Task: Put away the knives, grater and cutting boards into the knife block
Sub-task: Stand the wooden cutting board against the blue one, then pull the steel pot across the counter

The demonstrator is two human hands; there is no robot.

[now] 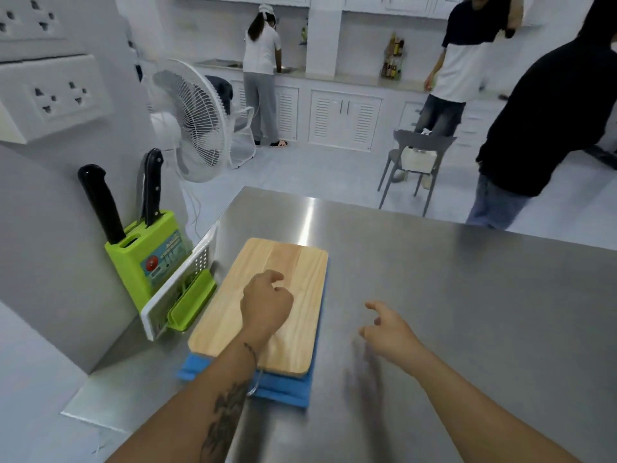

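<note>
Both hands empty, fingers loosely curled: left hand (265, 300) over wooden cutting board (293, 285), right hand (387, 324) above table (467, 295).

Bare steel table (467, 312) rt of wooden board (283, 289)

**White kitchen, steel counter**

Brushed steel worktop (467, 312) in front, catching a streak of light; pale tiled floor (317, 168) beyond; white louvred cabinets (344, 118) along far wall; white pedestal fan (193, 121) at left; grey chair (417, 162) mid-room; wall sockets (56, 95) upper left.
</note>
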